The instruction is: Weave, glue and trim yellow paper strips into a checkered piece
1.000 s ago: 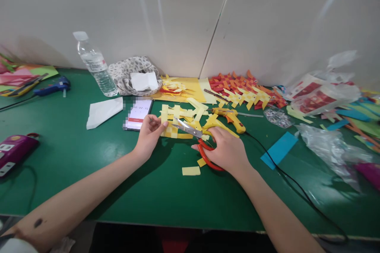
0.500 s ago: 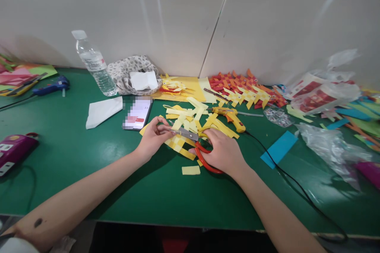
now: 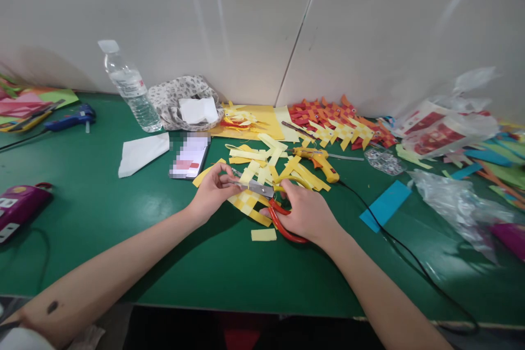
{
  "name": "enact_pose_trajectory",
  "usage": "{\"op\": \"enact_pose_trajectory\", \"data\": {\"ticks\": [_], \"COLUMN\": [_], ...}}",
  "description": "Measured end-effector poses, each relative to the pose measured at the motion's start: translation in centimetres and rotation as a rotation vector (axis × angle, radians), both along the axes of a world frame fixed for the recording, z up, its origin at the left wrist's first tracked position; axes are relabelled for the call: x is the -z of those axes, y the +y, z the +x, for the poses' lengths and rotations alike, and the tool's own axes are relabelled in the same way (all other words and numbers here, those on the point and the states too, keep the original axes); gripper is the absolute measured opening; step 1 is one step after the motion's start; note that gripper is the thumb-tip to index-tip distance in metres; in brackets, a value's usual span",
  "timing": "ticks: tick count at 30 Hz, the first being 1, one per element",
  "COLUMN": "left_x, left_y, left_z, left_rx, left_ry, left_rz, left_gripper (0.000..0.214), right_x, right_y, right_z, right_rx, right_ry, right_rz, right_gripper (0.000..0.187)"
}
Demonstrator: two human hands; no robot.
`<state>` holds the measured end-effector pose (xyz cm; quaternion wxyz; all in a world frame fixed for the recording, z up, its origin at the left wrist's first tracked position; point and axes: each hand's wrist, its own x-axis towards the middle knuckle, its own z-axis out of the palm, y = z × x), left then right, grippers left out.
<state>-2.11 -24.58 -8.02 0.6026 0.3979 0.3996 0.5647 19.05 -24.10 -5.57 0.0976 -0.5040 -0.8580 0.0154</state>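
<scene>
My right hand (image 3: 307, 209) is wrapped round a pair of scissors (image 3: 261, 190) with one red and one yellow handle. The blades point left, toward the fingers of my left hand (image 3: 214, 190). Those fingers are pinched at the edge of a yellow paper piece (image 3: 247, 203) woven in a checkered pattern, which lies partly under the blades. Its gripped edge is mostly hidden by my fingers. Loose pale and deep yellow paper strips (image 3: 273, 150) are heaped just behind the scissors. A short pale strip (image 3: 263, 235) lies in front.
A yellow glue gun (image 3: 320, 161) with a black cord lies right of the strips. Behind are woven orange-red paper fish (image 3: 324, 112). A phone (image 3: 191, 156), water bottle (image 3: 133, 90) and patterned cloth pouch (image 3: 184, 98) stand left; a blue paper piece (image 3: 386, 206) lies right.
The scissors' yellow handle has swung further from the red one. The small bit of yellow paper by the red handle no longer shows. My hands have barely shifted.
</scene>
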Motion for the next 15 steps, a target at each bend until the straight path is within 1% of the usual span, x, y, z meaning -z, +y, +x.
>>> {"op": "enact_pose_trajectory", "data": {"ticks": [6, 15], "left_x": [0.05, 0.13], "left_y": [-0.12, -0.15], "left_z": [-0.06, -0.04], "left_rx": [0.008, 0.000], "left_ry": [-0.003, 0.007], "left_rz": [-0.008, 0.005], "left_gripper": [0.034, 0.032], "right_x": [0.20, 0.20], "right_y": [0.04, 0.00], "right_z": [0.10, 0.01], "right_rx": [0.004, 0.002], "right_ry": [0.012, 0.023], "right_rz": [-0.037, -0.037], "right_gripper": [0.038, 0.039]}}
